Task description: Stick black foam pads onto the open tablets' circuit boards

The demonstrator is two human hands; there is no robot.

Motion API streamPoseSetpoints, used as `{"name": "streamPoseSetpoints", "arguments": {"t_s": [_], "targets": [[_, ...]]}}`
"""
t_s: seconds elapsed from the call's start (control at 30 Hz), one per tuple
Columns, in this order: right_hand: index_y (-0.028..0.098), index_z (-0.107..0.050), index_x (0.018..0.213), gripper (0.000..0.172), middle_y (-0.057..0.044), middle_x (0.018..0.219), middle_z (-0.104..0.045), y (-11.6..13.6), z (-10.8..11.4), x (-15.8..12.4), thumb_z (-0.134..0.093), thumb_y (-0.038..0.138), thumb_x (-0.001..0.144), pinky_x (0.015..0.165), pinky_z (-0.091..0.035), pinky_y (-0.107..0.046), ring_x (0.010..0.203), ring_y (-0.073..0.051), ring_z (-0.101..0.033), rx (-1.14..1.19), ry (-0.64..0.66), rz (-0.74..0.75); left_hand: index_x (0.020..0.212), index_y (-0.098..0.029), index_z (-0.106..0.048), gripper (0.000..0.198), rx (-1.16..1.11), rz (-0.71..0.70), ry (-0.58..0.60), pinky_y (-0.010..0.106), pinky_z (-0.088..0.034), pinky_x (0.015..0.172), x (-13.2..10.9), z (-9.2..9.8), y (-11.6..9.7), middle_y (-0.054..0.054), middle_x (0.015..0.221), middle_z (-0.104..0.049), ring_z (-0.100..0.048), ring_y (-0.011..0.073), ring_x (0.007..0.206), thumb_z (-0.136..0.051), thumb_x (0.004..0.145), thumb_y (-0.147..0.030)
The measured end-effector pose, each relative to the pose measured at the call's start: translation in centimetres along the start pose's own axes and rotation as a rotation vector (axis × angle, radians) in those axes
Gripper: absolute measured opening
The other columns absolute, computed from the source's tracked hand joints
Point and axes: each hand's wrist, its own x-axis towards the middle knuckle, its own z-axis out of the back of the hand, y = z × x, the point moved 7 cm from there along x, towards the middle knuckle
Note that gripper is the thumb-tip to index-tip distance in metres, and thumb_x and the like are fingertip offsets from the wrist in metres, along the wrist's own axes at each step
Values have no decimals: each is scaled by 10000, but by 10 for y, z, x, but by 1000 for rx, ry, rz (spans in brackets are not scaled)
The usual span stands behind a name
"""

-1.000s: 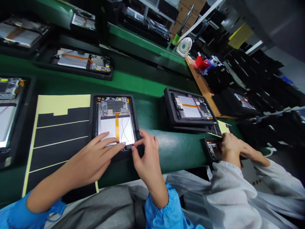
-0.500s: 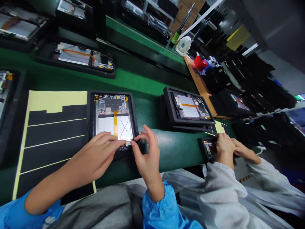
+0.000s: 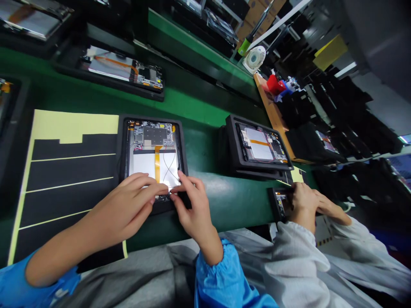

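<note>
An opened tablet [image 3: 154, 164] lies in a black foam tray [image 3: 183, 145], its circuit board at the far end and a pale battery with an orange ribbon cable and thin crossed wires nearer. My left hand [image 3: 131, 207] reaches over the near edge of the tablet, fingers together and tips pinched low. Beside it, my right hand [image 3: 195, 209] has thumb and index finger close together at the near right corner, other fingers bent along the tray's side. The fingertips of both hands almost meet; whatever small part lies between them is hidden.
At left lies a yellow sheet with black adhesive strips [image 3: 70, 167]. Another tablet [image 3: 261, 143] sits on stacked foam trays at right, one more [image 3: 125, 70] behind. A co-worker's hands [image 3: 308, 203] handle a device further right. A small fan [image 3: 255, 59] stands at the back.
My right hand has come down and left; its thumb now sits nearer my left fingertips, and its raised fingers have bent in. The view has shifted slightly.
</note>
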Motion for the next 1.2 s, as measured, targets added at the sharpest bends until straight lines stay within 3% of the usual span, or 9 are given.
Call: {"name": "streamPoseSetpoints", "arguments": {"t_s": [0.13,0.3,0.5,0.63,0.7,0.77,0.87,1.0,1.2], "targets": [[325,-417,1608,621,-39,1047,-788,1,-2,1,-546,161,1023,1027,-486,-471,1167,-271,-639,-68,50,37,1281,-175,-604,344,75,-50,-28,375,-454,1029,-3,3,-7,85,1178,-658,-594,237,1124,-407,1011,-94],[357,-359,1630,694,-25,1037,-794,5,0,-1,-566,125,1009,1012,-451,-482,1113,-270,-649,-104,-5,86,1322,-82,-548,345,270,-130,-131,401,-424,1040,-13,-1,-32,124,1119,-653,-573,255,1089,-417,1005,-44],[347,-387,1614,708,-15,1093,-798,5,6,-9,-580,79,988,975,-498,-401,1115,-237,-647,-13,-95,-10,1281,-112,-557,294,208,43,-163,364,-479,919,-10,-15,-37,103,1086,-653,-610,237,1016,-380,1046,-110],[338,-403,1603,686,-13,1177,-801,3,8,-20,-594,100,989,1045,-483,-411,1207,-229,-632,87,-91,-68,1282,-148,-535,295,144,93,-187,331,-479,958,-7,-19,-38,84,1130,-656,-616,215,1070,-360,1048,-105],[340,-476,1556,622,-22,1211,-790,1,12,-28,-602,115,990,1066,-480,-415,1232,-225,-629,153,-151,-101,1268,-161,-527,284,133,104,-194,330,-469,984,-6,-22,-39,75,1142,-655,-615,209,1080,-358,1048,-100],[339,-572,1469,523,-21,1160,-794,-1,22,-35,-617,129,992,1049,-495,-400,1150,-207,-671,248,-280,-157,1255,-171,-520,275,123,109,-190,326,-457,1010,-5,-24,-39,69,1147,-653,-615,205,1092,-355,1048,-97],[297,-674,1319,346,17,851,-767,-6,34,-43,-661,184,993,863,-542,-319,808,-150,-698,531,-417,-284,1243,-186,-506,250,75,114,-144,301,-459,994,-2,-25,-36,62,1160,-646,-625,191,1094,-351,1060,-116],[217,-701,1225,276,68,528,-586,-7,24,-42,-723,312,967,609,-463,-246,547,-120,-544,1021,-350,-470,1238,-213,-480,216,-61,152,-29,271,-490,910,5,-27,-26,55,1168,-628,-642,177,1095,-329,1088,-176],[159,-670,1283,367,102,437,-463,3,-9,-47,-699,318,953,507,-364,-219,426,-93,-364,1372,-226,-658,1209,-250,-495,200,-190,227,11,258,-519,825,9,-23,-15,17,1104,-646,-675,163,1003,-332,1095,-233]]}}
